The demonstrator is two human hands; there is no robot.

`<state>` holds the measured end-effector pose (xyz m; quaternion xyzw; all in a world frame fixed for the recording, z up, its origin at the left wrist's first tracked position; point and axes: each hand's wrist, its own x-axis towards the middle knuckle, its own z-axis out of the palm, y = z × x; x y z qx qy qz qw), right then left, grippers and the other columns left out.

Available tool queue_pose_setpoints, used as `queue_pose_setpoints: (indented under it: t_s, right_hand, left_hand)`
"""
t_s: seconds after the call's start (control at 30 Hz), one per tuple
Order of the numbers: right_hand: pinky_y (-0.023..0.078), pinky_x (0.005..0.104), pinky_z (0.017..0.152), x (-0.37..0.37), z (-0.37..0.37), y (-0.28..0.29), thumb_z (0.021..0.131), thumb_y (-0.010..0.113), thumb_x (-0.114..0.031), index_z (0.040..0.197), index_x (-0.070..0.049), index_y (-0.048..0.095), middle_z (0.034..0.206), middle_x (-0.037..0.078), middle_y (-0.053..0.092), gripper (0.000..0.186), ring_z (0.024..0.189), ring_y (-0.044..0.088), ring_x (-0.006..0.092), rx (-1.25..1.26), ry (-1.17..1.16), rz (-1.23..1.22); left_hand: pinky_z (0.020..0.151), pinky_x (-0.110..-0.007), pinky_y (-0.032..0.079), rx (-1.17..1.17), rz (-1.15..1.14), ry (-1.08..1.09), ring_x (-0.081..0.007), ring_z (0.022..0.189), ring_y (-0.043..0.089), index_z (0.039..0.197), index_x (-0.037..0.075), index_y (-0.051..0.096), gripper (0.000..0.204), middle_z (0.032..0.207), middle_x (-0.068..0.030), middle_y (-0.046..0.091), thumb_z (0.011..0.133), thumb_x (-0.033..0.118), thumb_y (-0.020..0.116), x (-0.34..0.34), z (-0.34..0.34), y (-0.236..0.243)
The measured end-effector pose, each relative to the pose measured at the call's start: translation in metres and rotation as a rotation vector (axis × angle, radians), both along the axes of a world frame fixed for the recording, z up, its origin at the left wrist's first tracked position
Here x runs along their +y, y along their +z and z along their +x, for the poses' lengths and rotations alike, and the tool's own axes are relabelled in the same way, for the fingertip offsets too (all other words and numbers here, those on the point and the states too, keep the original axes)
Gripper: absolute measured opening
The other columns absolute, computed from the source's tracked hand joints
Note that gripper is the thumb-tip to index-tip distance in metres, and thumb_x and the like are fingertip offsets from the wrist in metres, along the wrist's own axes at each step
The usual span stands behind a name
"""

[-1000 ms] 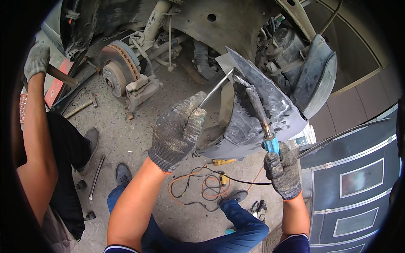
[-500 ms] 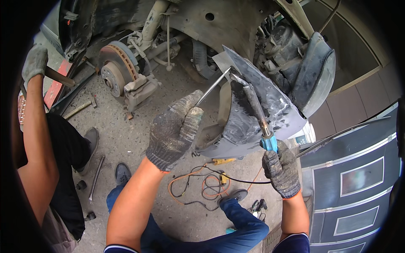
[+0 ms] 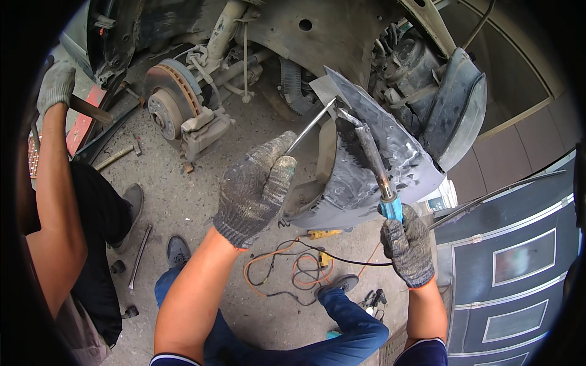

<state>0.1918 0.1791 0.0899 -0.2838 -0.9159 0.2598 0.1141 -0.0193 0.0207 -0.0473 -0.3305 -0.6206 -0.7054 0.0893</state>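
My left hand, in a dark grey knit glove, is closed around a thin metal rod that points up and to the right. The rod's far end meets the upper corner of a curved grey car body panel, scuffed and patchy. In my gloved right hand is a hot-iron tool with a blue handle, a long metal barrel and a bent tip. That bent tip sits close to the rod's end at the panel's edge; whether they touch I cannot tell.
At left, a co-worker's gloved hand grips a wooden handle. A brake disc and wheel hub stand beyond my left hand. Cables coil on the floor between my arms. A hammer and a metal bar lie at left.
The co-worker's gloved hand has shifted slightly up and to the right with the wooden handle. My hands keep nearly the same pose, both tools still at the panel's upper corner.
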Motion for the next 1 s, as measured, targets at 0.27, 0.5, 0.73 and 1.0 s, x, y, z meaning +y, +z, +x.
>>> queue_pose_setpoints:
  t_s: [0.27, 0.5, 0.73, 1.0]
  right_hand:
    - [0.047, 0.0287, 0.061, -0.0013, -0.0029, 0.0034, 0.1, 0.057, -0.024, 0.115, -0.003, 0.06, 0.071, 0.002, 0.059, 0.026, 0.065, 0.056, 0.011, 0.008, 0.001, -0.013]
    - [0.045, 0.0282, 0.056, -0.0033, -0.0023, 0.005, 0.1, 0.057, -0.026, 0.116, -0.003, 0.06, 0.069, 0.0, 0.059, 0.027, 0.059, 0.054, 0.0103, -0.012, -0.039, -0.128]
    - [0.045, 0.0283, 0.054, 0.0036, 0.0019, -0.0001, 0.101, 0.056, -0.03, 0.114, -0.004, 0.06, 0.065, 0.001, 0.057, 0.03, 0.055, 0.055, 0.011, 0.002, 0.009, -0.044]
    - [0.043, 0.027, 0.053, 0.006, 0.001, -0.0001, 0.101, 0.056, -0.03, 0.115, -0.003, 0.06, 0.068, 0.002, 0.058, 0.031, 0.057, 0.054, 0.0096, -0.003, -0.006, -0.116]
  left_hand:
    - [0.076, -0.03, 0.051, -0.018, 0.012, -0.014, -0.0137, 0.08, 0.061, 0.131, 0.003, 0.06, 0.037, 0.093, -0.0058, 0.066, 0.1, 0.022, 0.059, -0.0005, 0.0009, 0.0011]
    - [0.075, -0.03, 0.051, -0.002, 0.004, -0.003, -0.0135, 0.079, 0.061, 0.131, 0.003, 0.061, 0.036, 0.093, -0.0061, 0.067, 0.1, 0.022, 0.059, -0.0005, -0.0006, -0.0003]
    - [0.074, -0.029, 0.05, -0.024, 0.009, -0.013, -0.013, 0.079, 0.06, 0.131, 0.002, 0.061, 0.035, 0.092, -0.0056, 0.067, 0.099, 0.018, 0.06, -0.0002, 0.0009, 0.0025]
    - [0.074, -0.03, 0.051, -0.009, 0.015, -0.013, -0.0135, 0.078, 0.06, 0.131, 0.002, 0.061, 0.036, 0.089, -0.0063, 0.067, 0.099, 0.019, 0.06, -0.0003, 0.0003, 0.0016]
